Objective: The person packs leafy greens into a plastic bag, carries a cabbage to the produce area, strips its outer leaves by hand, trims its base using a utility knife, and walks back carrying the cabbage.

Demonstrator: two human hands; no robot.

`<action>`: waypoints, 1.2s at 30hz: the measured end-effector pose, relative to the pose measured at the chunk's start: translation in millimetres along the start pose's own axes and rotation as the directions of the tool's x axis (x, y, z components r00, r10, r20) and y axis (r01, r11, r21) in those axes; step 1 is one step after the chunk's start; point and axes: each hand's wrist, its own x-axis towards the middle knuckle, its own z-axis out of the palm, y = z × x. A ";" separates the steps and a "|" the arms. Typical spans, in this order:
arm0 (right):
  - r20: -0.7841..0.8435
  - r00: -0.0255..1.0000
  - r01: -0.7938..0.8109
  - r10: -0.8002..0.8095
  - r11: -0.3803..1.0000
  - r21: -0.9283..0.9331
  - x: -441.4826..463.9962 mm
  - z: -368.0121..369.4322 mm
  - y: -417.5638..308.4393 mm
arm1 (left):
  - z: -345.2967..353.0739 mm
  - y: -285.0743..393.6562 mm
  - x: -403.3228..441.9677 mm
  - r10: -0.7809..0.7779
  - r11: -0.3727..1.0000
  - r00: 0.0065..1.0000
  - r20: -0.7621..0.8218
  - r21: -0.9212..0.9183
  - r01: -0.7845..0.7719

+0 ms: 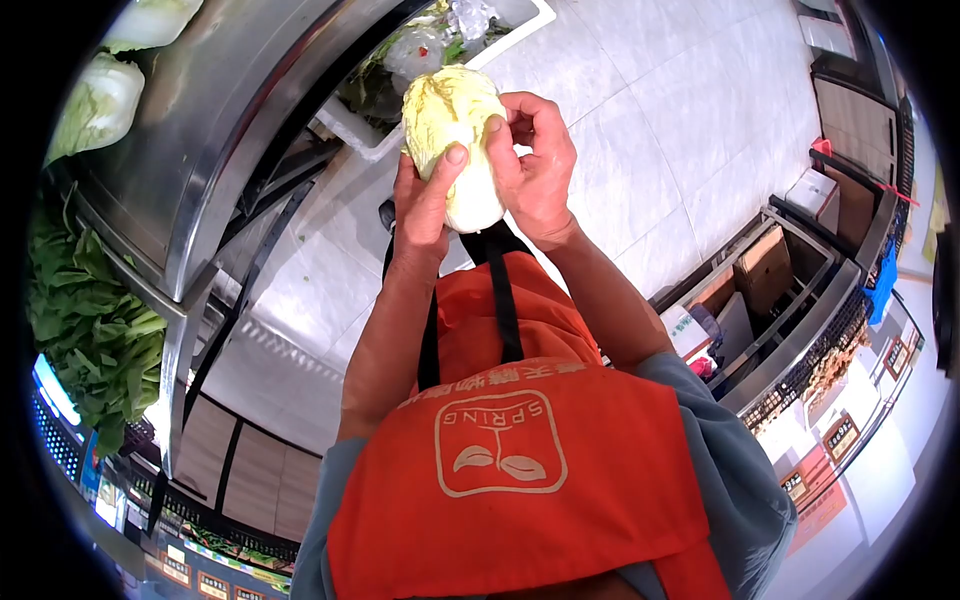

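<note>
A pale yellow napa cabbage [455, 110] with a white base is held up in front of my red apron [510, 420], its base toward me. My left hand [428, 200] grips it from the left and below, with the thumb lying across its white ribs. On the other side my right hand [535, 165] has thumb and curled fingers at the cabbage's right edge, pinching at the outer leaf. Whether a leaf is loose between those fingers I cannot make out.
Beyond the cabbage, a white bin [520, 40] holds leaf scraps and plastic bags. A steel counter [215, 110] at left carries more napa cabbages [100, 105]. Leafy greens [90, 320] lie below it. Crates with cardboard [765, 270] stand right, on a tiled floor [640, 120].
</note>
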 end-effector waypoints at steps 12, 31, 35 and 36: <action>-0.094 0.956 -0.221 0.276 0.896 0.385 -5.5 -2.2 4.8 | -14.8 -18.3 4.7 0.141 0.990 0.972 -0.191 0.011 -0.141; -0.157 0.783 -0.401 0.602 0.681 0.612 12.9 -30.3 39.6 | -81.8 -30.9 45.0 -0.187 0.795 0.940 -0.284 -0.606 -0.025; -0.069 0.747 -0.524 0.661 0.649 0.552 56.2 0.1 115.4 | -105.6 -25.4 45.8 -0.176 0.760 0.953 -0.248 -0.649 -0.029; -0.012 0.727 -0.566 0.686 0.609 0.555 75.5 21.1 135.4 | -107.7 -23.3 46.7 -0.177 0.723 0.967 -0.184 -0.691 0.002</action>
